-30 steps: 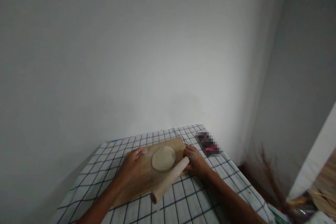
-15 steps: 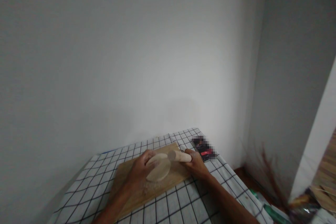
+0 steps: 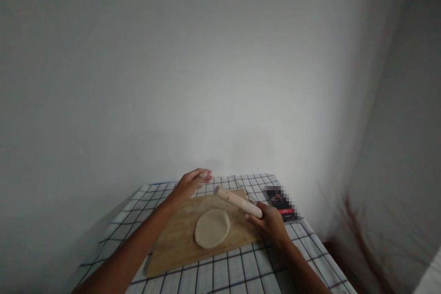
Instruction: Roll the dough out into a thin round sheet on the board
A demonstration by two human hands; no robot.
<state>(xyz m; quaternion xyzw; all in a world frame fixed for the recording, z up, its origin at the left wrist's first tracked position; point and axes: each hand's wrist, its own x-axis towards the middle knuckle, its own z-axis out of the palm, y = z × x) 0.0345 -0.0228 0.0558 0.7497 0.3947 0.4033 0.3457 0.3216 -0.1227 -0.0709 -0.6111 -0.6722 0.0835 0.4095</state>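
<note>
A flat, round piece of dough lies on a wooden board, over its near middle. My right hand is wrapped round one end of a wooden rolling pin. The pin is held above the board's right part, its free end pointing left and away from me. Beyond the dough, my left hand is raised near the board's far edge, its fingers loosely bent and apart, with whitish dust on them. Slight blur hides the detail of its fingertips, and I see nothing held there.
A white cloth with dark grid lines covers the table under the board. To the right lies a dark, flat item with a red stripe, partly pixelated. A pale wall rises behind the table. Reddish-brown branches stand at the right.
My left hand has let go of the dough and moved up and away; the dough now lies flat on the board. My right hand still holds the rolling pin. The view has turned left.
</note>
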